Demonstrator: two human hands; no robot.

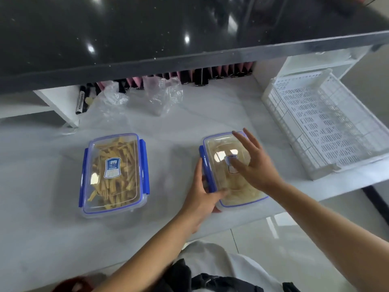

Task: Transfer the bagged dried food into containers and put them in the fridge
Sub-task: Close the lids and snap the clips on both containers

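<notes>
Far left, under the dark counter overhang: black marker pen (80,101) leaning on a white shelf upright, beside crumpled clear plastic bags (134,98) lying slack on the pale marble-look tabletop (42,186)

Left of centre on the tabletop: clear rectangular lidded container with blue clip flaps, filled with yellow dried strips (114,174); lid on, long axis running away from the person with a slight lean to the right at the far end, blue flaps folded down along both long sides, blue label showing through the lid; untouched by either hand

Next, left hand (202,199) reaching in from lower centre, forearm angled up and to the right, thumb laid along the blue side clip and fingers curled round the near-left corner of the clear rectangular lidded container of pale dried pieces (229,169); grasping that corner

Same container near the table's front edge, long axis also running away from the person, tilted a little leftward at the far end

Right hand (252,165) coming in from the lower right, palm down over the lid, fingers spread and straight, somewhat blurred; released, flat on or just above the lid, contact not sure

Far right: white perforated plastic basket (328,125) resting at the table's right end
</notes>
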